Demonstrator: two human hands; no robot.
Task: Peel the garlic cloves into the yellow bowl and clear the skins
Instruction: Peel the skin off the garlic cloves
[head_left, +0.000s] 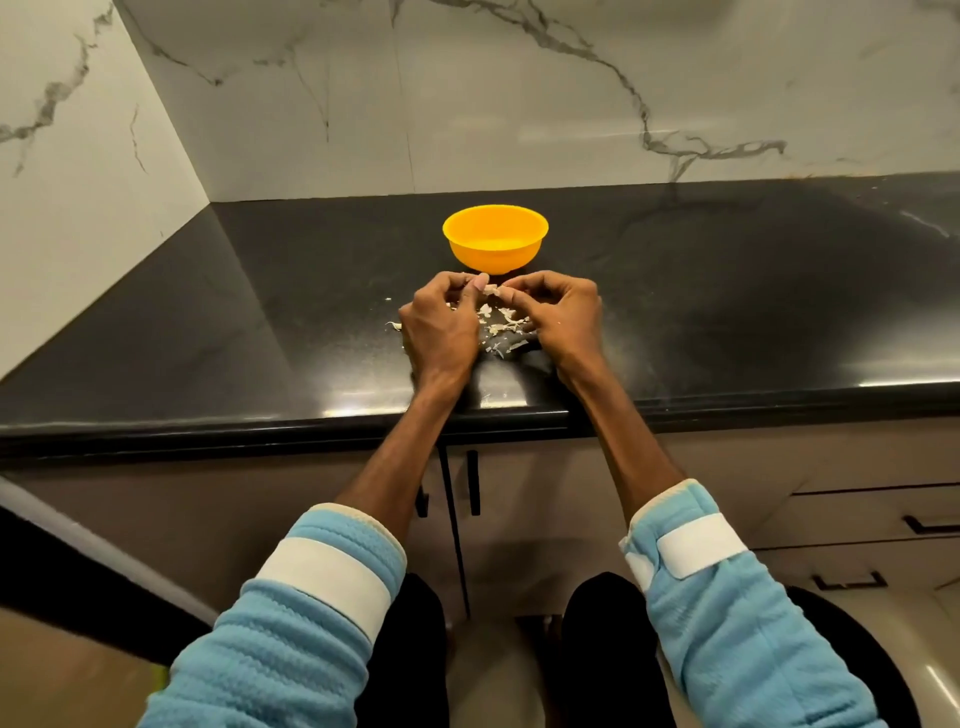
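Pinching at centre frame, both hands on one clove. Left to right:

- White marble-look wall tile (78, 182) with grey veins, smooth, meeting in a corner at far left.
- Glossy black stone desk (208, 338), finely speckled, rounded front edge, glare spots along the lip.
- Light-blue ribbed fleece left sleeve (291, 623), with a flat white strap across the cuff.
- One curled papery skin scrap (393, 326) lies alone on the desk, just left of the left hand.
- Left hand (441, 327): fingers curled in, grip clamped on the small pale garlic clove (491, 289) at thumb and fingertips.
- The garlic clove is held between the two hands, above the desk, just in front of the round yellow plastic bowl (493, 257). The bowl stands upright on the desk, smooth-walled; contents not readable from this angle.
- Thin, flaky off-white garlic skins (506, 332) are scattered on the desk below and between the hands.
- Right hand (558, 317): fingers curled, grip closed on the same clove from the other side.
- Right sleeve (727, 597), same blue fleece with a white strap.
- Beige matte cabinet drawers (857, 514) with dark bar handles sit under the desk at right.
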